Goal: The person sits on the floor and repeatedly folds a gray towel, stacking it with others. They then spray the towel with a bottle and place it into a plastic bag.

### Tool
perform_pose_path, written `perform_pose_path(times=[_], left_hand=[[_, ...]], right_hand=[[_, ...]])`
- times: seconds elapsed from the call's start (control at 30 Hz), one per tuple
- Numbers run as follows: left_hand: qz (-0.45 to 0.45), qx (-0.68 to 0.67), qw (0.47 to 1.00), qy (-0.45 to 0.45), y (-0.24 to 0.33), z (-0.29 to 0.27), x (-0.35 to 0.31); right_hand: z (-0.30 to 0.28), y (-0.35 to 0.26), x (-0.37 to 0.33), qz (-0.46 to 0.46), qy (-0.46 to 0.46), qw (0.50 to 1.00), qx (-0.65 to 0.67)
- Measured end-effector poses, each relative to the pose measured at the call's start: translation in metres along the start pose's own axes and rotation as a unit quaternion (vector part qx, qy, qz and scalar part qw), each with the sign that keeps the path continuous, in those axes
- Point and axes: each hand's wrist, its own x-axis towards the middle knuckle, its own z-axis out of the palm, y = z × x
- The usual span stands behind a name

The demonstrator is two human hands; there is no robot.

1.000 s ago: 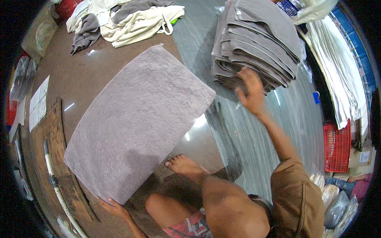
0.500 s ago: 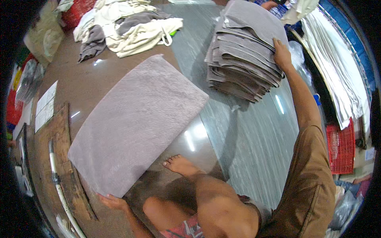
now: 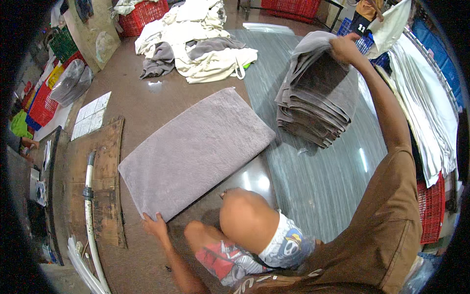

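Note:
One grey towel [image 3: 196, 152] lies spread flat on the brown floor in front of me. At its near left corner is my left hand [image 3: 155, 228], closed on the edge with thumb and a finger showing. To the right, a tall stack of folded grey towels [image 3: 313, 110] stands on a grey-green sheet. My right hand [image 3: 345, 48] is closed on the far edge of the stack's top towel and holds that edge raised and bent over. The fingertips of this hand are partly hidden by the cloth.
A heap of cream and grey cloths [image 3: 196, 44] lies at the far side. On the left are a wooden board [image 3: 100, 186] and a white pipe [image 3: 89, 206]. White cloths [image 3: 421, 103] hang along the right, above a red crate [image 3: 431, 210]. My bent legs are close to the flat towel.
My right hand has moved from the stack's right side to its far edge and lifted the top towel's edge. My left hand stays at the flat towel's corner. The view has shifted.

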Motion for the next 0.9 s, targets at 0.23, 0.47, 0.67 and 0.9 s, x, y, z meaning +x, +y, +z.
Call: perform_pose_path(times=[0.23,0.47,0.67,0.9], left_hand=[[0.105,-0.371,0.910,-0.151,0.145,-0.017,-0.051],[-0.022,-0.633,0.584,-0.509,0.238,0.004,-0.050],[-0.215,-0.795,0.359,-0.439,0.256,-0.042,-0.012],[-0.083,-0.818,0.519,-0.234,0.103,-0.177,0.065]], right_hand=[[-0.185,-0.049,0.096,-0.100,0.133,0.965,0.203],[-0.274,-0.044,0.103,-0.118,0.286,0.942,0.130],[-0.198,0.033,0.128,0.007,0.334,0.924,0.187],[0.032,0.069,0.124,0.099,0.221,0.903,0.354]])
